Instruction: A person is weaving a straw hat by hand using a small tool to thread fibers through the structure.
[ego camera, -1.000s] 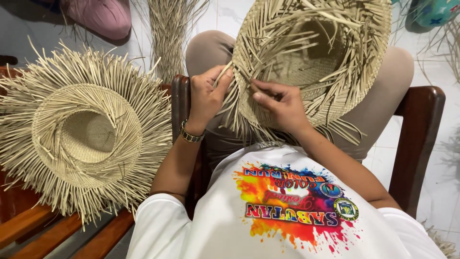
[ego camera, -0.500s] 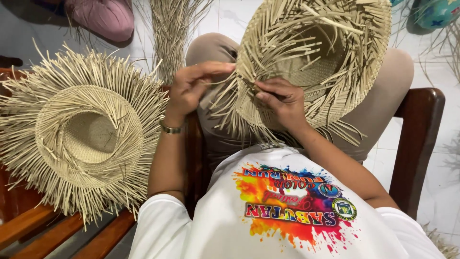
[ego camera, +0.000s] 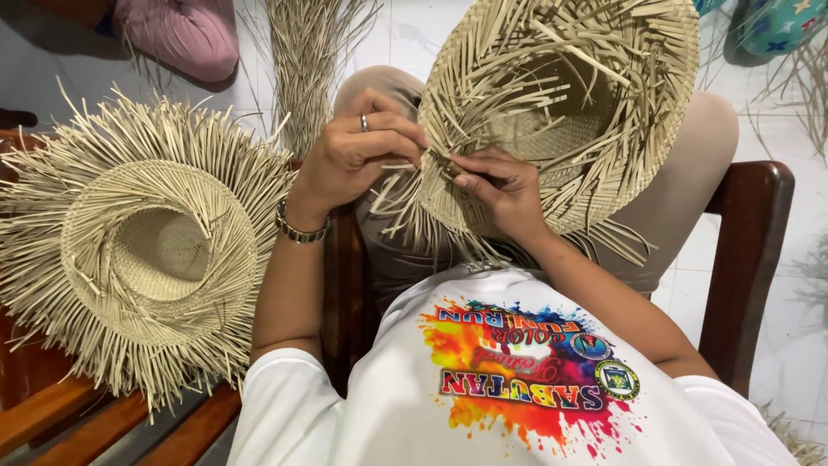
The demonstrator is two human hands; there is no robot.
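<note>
The half-woven straw hat (ego camera: pixel 569 112) rests on my knees, light and springy; its brittle loose strands are best taken near the woven edge. My left hand (ego camera: pixel 358 155) pinches strands there, my right hand (ego camera: pixel 504 190) closed on others. Two hats: a second hat (ego camera: pixel 147 250) lies beside me.

Home craft workspace: an unfinished straw hat (ego camera: pixel 147 259) on a wooden bench (ego camera: pixel 112 423), a loose straw bundle (ego camera: pixel 306 60), white tiled floor (ego camera: pixel 802 285).
</note>
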